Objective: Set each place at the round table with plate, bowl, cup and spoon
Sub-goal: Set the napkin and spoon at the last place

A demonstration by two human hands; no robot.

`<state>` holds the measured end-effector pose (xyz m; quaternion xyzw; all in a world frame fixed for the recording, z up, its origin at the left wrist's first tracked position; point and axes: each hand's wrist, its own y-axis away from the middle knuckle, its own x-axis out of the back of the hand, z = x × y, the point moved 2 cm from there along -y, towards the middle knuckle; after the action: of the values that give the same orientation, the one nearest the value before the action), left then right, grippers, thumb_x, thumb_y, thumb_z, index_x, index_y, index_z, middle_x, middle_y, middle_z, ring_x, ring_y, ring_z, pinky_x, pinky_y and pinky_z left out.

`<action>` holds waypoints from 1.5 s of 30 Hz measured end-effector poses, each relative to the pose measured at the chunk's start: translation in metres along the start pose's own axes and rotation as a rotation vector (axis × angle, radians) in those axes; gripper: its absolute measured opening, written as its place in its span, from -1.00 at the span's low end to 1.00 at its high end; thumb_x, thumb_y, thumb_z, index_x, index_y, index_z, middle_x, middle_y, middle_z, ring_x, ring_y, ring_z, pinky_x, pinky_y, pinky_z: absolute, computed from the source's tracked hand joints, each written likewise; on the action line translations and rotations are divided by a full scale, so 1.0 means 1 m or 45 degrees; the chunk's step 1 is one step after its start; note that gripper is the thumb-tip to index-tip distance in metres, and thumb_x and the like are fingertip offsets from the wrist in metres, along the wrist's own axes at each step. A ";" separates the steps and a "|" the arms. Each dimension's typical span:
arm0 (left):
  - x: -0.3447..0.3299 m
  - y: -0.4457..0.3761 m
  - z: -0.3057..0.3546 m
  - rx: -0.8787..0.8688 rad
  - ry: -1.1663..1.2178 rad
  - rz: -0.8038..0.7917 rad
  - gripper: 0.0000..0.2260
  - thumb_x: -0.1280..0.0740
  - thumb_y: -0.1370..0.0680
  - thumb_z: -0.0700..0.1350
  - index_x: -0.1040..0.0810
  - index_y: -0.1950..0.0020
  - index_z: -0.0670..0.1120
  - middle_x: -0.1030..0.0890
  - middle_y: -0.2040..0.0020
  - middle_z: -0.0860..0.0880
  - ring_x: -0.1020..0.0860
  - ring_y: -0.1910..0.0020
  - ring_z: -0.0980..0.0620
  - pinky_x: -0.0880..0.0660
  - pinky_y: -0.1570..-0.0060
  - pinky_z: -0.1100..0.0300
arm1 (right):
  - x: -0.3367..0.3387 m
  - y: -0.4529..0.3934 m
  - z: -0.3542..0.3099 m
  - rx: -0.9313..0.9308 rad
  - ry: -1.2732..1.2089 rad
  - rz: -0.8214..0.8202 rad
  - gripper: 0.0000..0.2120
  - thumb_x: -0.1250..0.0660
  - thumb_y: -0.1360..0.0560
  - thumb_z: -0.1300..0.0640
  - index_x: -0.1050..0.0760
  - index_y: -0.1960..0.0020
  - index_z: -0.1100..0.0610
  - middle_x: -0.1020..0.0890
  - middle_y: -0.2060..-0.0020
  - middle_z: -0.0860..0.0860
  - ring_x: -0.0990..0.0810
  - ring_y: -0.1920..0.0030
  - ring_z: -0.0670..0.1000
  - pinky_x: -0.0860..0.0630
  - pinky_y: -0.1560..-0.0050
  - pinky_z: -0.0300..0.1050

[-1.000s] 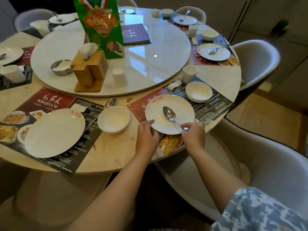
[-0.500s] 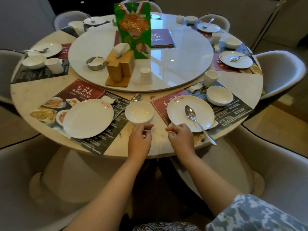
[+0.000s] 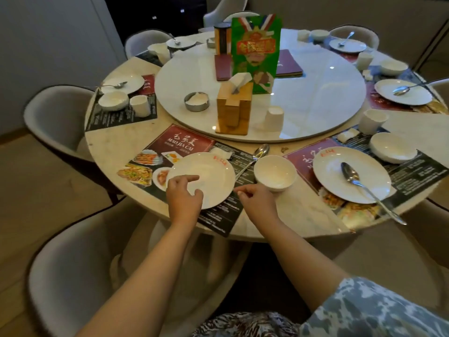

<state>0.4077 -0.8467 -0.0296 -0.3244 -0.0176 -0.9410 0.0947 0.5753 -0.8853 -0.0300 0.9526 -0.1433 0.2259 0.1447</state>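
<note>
Round marble table (image 3: pixel 114 152), glossy white plate (image 3: pixel 209 173)

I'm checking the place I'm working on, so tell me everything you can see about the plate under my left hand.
The plate is round, white and glossy, likely ceramic, with a small red mark near its far rim. It is empty and lies flat on a dark printed placemat near the table's edge. The left hand rests over its near-left rim. A spoon and white bowl sit just to its right, seemingly not touching it.
</note>
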 end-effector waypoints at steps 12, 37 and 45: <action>0.017 -0.052 -0.058 0.315 0.111 -0.187 -0.35 -0.39 -0.46 -0.29 -0.26 -0.51 -0.06 -0.27 -0.40 -0.16 -0.40 -0.34 -0.17 -0.44 -0.24 0.02 | -0.055 -0.042 -0.002 -0.419 -0.064 0.053 -0.63 -0.23 -0.57 0.23 -0.34 -0.36 0.11 -0.60 -0.03 0.09 -0.65 0.20 0.06 -0.48 0.42 -0.18; 0.052 -0.170 -0.104 0.522 0.267 -0.056 -0.35 -0.34 -0.45 -0.34 -0.29 -0.48 0.06 -0.38 -0.39 -0.03 -0.39 -0.35 -0.09 -0.52 -0.19 -0.17 | -0.142 -0.141 -0.068 -0.254 -0.114 -0.106 -0.67 -0.23 -0.52 0.39 -0.35 -0.21 0.12 -0.60 0.06 0.08 -0.67 0.20 0.04 -0.51 0.40 -0.21; 0.049 -0.172 -0.104 0.518 0.213 -0.032 -0.37 -0.30 -0.47 -0.33 -0.27 -0.49 0.06 -0.39 -0.39 -0.05 -0.40 -0.34 -0.13 -0.51 -0.20 -0.17 | -0.144 -0.141 -0.068 -0.243 -0.152 -0.115 -0.71 -0.21 -0.55 0.37 -0.36 -0.24 0.15 -0.58 0.05 0.07 -0.68 0.27 0.00 -0.46 0.47 -0.33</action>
<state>0.2736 -0.6955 -0.0768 -0.2192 -0.2033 -0.9428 0.1476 0.4728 -0.7034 -0.0694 0.9517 -0.1293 0.1474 0.2362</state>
